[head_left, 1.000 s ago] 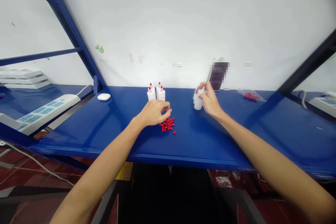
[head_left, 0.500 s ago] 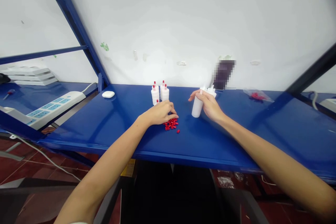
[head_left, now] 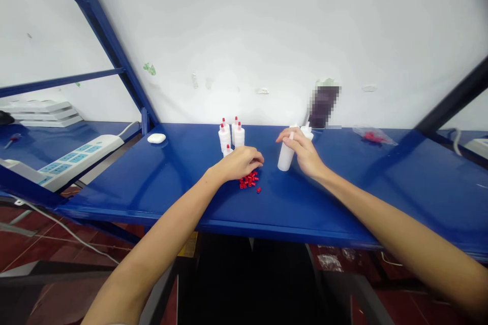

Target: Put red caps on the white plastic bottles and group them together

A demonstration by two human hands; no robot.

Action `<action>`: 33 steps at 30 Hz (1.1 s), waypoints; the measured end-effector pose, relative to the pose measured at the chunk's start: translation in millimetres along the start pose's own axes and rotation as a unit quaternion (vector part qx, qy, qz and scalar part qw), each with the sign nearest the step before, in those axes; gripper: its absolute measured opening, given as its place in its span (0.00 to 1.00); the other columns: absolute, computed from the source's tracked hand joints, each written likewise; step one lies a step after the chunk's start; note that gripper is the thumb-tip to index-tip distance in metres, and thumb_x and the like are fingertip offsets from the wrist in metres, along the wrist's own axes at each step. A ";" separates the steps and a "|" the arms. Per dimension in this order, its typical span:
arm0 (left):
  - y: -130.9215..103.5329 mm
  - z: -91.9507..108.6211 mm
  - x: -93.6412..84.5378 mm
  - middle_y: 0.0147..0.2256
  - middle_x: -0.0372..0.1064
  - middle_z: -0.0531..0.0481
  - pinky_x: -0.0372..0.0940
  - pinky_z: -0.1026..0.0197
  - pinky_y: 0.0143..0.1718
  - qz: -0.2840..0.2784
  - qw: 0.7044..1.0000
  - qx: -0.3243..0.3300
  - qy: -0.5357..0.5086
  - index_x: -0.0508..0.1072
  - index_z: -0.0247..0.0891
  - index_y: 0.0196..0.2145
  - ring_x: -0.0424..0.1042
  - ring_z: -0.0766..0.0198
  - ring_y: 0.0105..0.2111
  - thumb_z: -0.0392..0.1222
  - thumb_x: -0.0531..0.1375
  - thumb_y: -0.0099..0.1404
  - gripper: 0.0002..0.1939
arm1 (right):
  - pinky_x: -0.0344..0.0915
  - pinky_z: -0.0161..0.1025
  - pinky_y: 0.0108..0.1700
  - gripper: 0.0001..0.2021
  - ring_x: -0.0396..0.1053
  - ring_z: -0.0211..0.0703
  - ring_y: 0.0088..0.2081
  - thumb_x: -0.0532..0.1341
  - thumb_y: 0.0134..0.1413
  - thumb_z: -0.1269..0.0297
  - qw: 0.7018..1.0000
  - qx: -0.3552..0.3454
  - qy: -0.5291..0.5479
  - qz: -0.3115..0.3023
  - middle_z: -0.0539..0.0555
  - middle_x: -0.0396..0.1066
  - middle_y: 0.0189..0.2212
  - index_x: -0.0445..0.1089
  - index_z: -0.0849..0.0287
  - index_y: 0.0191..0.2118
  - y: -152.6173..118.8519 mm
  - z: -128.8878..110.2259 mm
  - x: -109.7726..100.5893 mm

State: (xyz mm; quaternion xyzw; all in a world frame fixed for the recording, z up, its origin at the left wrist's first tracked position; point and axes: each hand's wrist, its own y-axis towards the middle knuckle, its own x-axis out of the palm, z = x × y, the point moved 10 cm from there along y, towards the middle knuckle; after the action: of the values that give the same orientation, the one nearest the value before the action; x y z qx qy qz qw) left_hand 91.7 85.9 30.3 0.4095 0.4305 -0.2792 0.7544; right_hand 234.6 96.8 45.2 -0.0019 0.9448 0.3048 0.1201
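My right hand is closed around a white squeeze bottle with a pointed nozzle, its base on or just over the blue table. Just behind that hand stands another white bottle, partly hidden. Above a small pile of red caps is my left hand, its fingers pinched together; whatever is between the fingertips is hidden. One loose red cap lies apart from the pile. Behind my left hand, several white bottles with red tips stand upright in a group.
On the blue table a small white case lies at the back left. A clear bag of red caps is at the back right. A dark pixelated object leans on the wall. A power strip sits at the left.
My left hand has lifted slightly and moved a little right from the cap pile. My right hand stays on the bottle, its fingers slightly shifted.
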 end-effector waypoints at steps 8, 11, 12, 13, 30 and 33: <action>-5.1 25.7 -51.9 0.37 0.73 0.46 0.72 0.61 0.37 0.288 0.933 0.005 -0.215 0.76 0.36 0.37 0.73 0.66 0.35 0.39 0.63 0.65 0.04 | 0.71 0.43 0.38 0.15 0.72 0.43 0.30 0.63 0.58 0.48 0.969 0.117 0.197 -0.095 0.51 0.72 0.30 0.67 0.56 0.38 -15.0 17.0 41.6; 4.0 22.2 -50.0 0.37 0.74 0.47 0.73 0.60 0.39 0.306 0.894 -0.036 -0.326 0.75 0.36 0.37 0.75 0.66 0.35 0.41 0.67 0.62 0.08 | 0.68 0.39 0.31 0.15 0.68 0.40 0.25 0.60 0.61 0.47 0.964 0.099 0.224 -0.105 0.46 0.68 0.24 0.63 0.53 0.41 -19.9 9.5 49.5; 8.7 20.6 -47.9 0.37 0.75 0.46 0.73 0.60 0.40 0.302 0.885 -0.048 -0.352 0.75 0.36 0.38 0.75 0.66 0.35 0.42 0.68 0.61 0.10 | 0.67 0.38 0.30 0.14 0.67 0.39 0.24 0.60 0.61 0.48 0.964 0.090 0.228 -0.104 0.45 0.68 0.24 0.63 0.52 0.42 -20.6 7.1 50.2; 13.5 19.3 -46.1 0.37 0.75 0.46 0.73 0.59 0.41 0.296 0.879 -0.054 -0.371 0.75 0.35 0.38 0.75 0.65 0.36 0.42 0.69 0.59 0.11 | 0.67 0.38 0.29 0.14 0.66 0.39 0.24 0.60 0.61 0.48 0.964 0.084 0.230 -0.101 0.45 0.67 0.24 0.63 0.52 0.42 -21.0 5.5 50.1; 57.3 39.0 -17.9 0.31 0.75 0.48 0.71 0.66 0.26 0.127 0.902 -0.088 -0.402 0.75 0.34 0.40 0.74 0.68 0.26 0.39 0.68 0.59 0.11 | 0.58 0.37 0.18 0.23 0.57 0.38 0.14 0.53 0.55 0.40 0.949 0.114 0.286 -0.063 0.48 0.60 0.12 0.65 0.57 0.25 -15.0 0.6 37.0; 53.9 38.4 -8.0 0.33 0.75 0.48 0.70 0.66 0.23 0.141 0.893 -0.093 -0.418 0.74 0.34 0.43 0.73 0.70 0.21 0.41 0.66 0.62 0.13 | 0.55 0.36 0.16 0.22 0.56 0.37 0.12 0.53 0.54 0.43 0.946 0.126 0.291 -0.069 0.49 0.59 0.10 0.63 0.56 0.22 -14.6 2.1 38.1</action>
State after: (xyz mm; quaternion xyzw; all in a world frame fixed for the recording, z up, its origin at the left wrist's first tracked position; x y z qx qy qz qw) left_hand 145.8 80.9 68.9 0.2392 0.0371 -0.2745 0.9306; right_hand 199.2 88.8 26.4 -0.1404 0.9670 0.1602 -0.1399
